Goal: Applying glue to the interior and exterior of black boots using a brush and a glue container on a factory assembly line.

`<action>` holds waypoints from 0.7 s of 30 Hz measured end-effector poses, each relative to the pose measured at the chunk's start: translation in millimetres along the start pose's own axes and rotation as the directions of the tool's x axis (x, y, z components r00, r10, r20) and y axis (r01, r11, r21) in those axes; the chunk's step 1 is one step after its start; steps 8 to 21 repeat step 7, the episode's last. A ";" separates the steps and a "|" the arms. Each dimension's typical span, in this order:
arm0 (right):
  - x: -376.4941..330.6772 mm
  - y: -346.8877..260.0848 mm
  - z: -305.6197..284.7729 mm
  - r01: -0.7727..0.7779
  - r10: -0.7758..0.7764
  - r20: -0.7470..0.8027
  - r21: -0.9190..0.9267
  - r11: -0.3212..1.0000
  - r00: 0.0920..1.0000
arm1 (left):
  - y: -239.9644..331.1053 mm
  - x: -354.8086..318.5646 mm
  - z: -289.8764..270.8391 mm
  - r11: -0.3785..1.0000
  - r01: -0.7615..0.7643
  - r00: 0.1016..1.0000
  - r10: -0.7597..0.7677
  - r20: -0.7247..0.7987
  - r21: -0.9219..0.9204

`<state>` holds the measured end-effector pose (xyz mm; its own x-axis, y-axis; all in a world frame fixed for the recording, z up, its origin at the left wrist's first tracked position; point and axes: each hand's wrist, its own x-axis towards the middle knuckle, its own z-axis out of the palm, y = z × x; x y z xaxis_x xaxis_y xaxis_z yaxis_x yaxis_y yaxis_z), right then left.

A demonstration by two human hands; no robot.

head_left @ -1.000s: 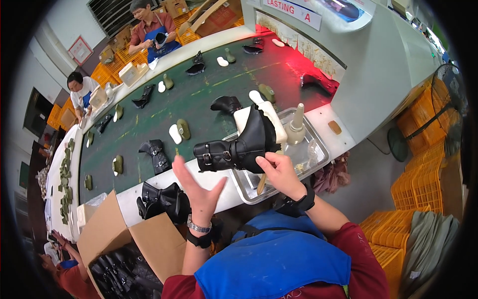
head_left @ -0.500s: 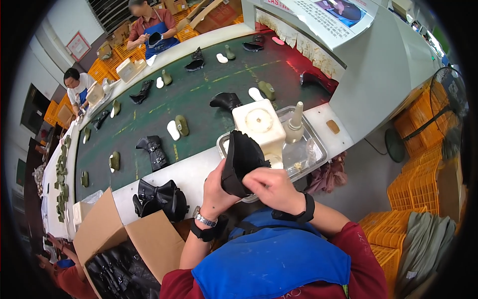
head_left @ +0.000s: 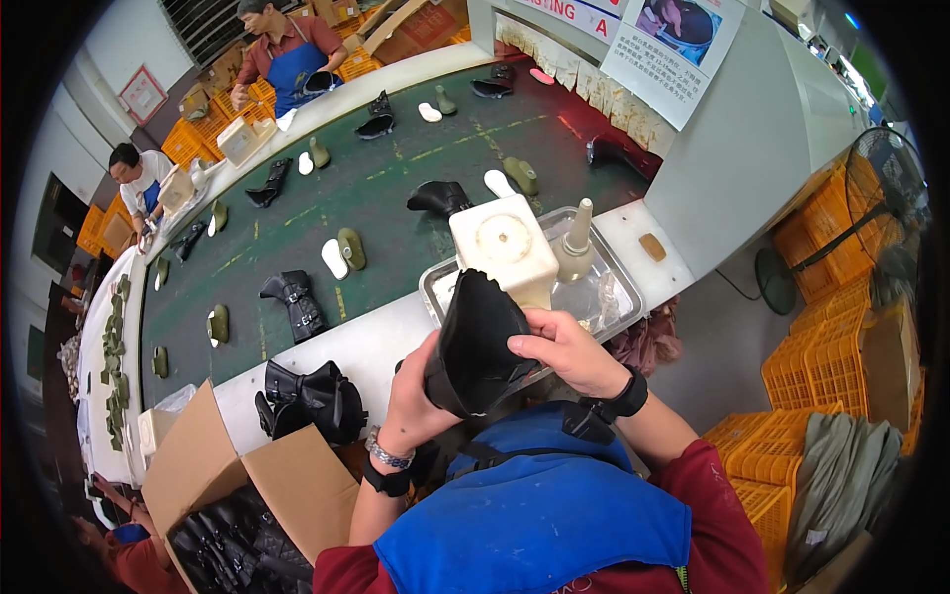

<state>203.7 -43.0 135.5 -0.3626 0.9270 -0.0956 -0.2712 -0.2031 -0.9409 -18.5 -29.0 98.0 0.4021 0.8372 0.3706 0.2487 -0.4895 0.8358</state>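
Observation:
Both of my hands hold a black boot upper [head_left: 473, 351] with its wide opening turned up toward me. My left hand [head_left: 411, 401] wraps its left side. At the right rim, the thumb of my right hand [head_left: 569, 351] lies on the inside edge with the fingers behind it. Just beyond the upper stands a cream-coloured block-shaped container [head_left: 503, 243] in a metal tray [head_left: 638, 302]. A pale bottle with a tall nozzle [head_left: 576, 246] stands beside it in the tray.
Past the white ledge runs a green conveyor belt [head_left: 396, 213] bearing black boots, olive shoe lasts and white insoles. A carton [head_left: 302, 485] of black uppers and a pile of black boots [head_left: 312, 401] lie left. Orange crates [head_left: 757, 455] stand right. Two people work across the belt.
My right hand has gone from a closed pose over the opening to gripping the right rim. The upper's opening has widened and sits slightly lower and farther left.

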 end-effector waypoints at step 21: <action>-0.3 -7.3 -11.7 -0.039 0.036 -0.020 -0.242 0.969 0.999 | 3.8 5.8 -33.8 0.948 0.221 0.929 -0.132 0.347 -0.229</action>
